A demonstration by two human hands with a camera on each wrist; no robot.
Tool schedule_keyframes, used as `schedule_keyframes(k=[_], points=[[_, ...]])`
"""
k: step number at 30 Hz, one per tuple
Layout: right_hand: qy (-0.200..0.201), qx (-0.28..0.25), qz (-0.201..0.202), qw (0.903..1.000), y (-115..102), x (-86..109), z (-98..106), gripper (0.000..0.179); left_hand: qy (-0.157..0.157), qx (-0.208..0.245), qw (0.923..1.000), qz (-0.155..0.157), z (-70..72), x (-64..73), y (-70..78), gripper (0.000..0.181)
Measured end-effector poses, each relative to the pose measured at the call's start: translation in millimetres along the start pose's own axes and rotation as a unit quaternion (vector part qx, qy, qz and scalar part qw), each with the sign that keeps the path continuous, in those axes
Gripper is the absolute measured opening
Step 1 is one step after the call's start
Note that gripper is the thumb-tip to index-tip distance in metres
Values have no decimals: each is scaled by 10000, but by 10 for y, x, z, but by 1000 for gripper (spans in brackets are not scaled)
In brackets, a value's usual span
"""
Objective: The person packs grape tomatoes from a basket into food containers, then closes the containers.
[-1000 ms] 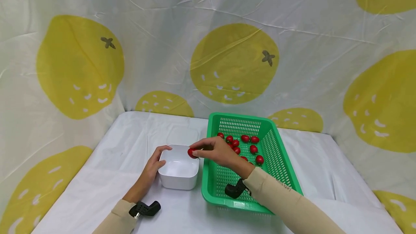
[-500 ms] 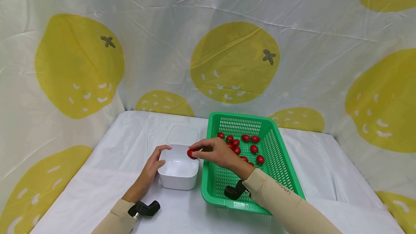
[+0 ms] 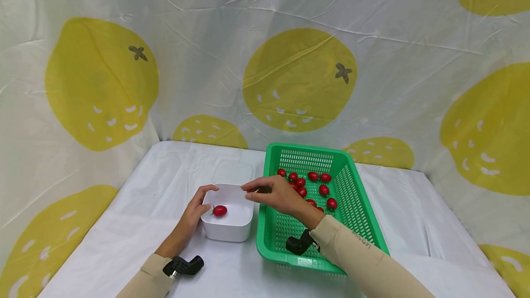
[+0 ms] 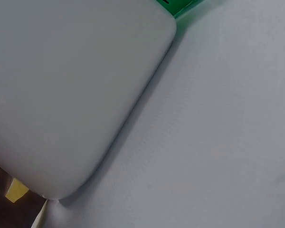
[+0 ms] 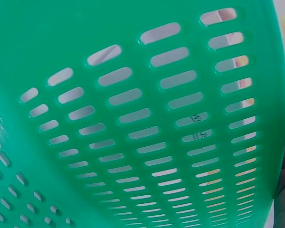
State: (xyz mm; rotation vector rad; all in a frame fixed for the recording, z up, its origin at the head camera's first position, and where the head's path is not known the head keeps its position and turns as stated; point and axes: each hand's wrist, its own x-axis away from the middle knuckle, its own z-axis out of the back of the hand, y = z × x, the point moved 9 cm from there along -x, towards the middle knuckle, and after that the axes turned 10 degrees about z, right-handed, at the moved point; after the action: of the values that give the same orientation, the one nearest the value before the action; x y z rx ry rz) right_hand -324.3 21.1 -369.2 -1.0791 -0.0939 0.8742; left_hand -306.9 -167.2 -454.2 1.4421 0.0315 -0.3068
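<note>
My left hand [image 3: 192, 211] grips a white square plastic container [image 3: 227, 232] by its left side, thumb over the rim and fingertips at the far left corner. One red cherry tomato [image 3: 220, 211] lies on the container's floor, close to that thumb. Above the right rim hovers my right hand [image 3: 279, 194], thumb and fingers apart with nothing between them. In the left wrist view the container's outer wall [image 4: 80, 85] fills the upper left. The right wrist view shows mostly the perforated wall of the green basket [image 5: 133, 118], with a sliver of hand at the right edge.
The green basket [image 3: 366, 217] stands right beside the container, tilted slightly across the white cloth [image 3: 178, 171]. Several cherry tomatoes [image 3: 332, 203] are scattered in it, some partly behind the right hand. A clear flat lid [image 3: 237, 169] lies behind the container. Lemon-print fabric [image 3: 300, 82] hangs at the back.
My right hand has let go of the cherry tomato, which now lies in the container. Both hands have otherwise stayed in place.
</note>
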Motion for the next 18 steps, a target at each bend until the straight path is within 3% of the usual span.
schedule_keyframes(k=[18], points=[[-114,-171,-143,9997,-14,-6,26,33,-83,76,9999,80,-5,2,-26,45]])
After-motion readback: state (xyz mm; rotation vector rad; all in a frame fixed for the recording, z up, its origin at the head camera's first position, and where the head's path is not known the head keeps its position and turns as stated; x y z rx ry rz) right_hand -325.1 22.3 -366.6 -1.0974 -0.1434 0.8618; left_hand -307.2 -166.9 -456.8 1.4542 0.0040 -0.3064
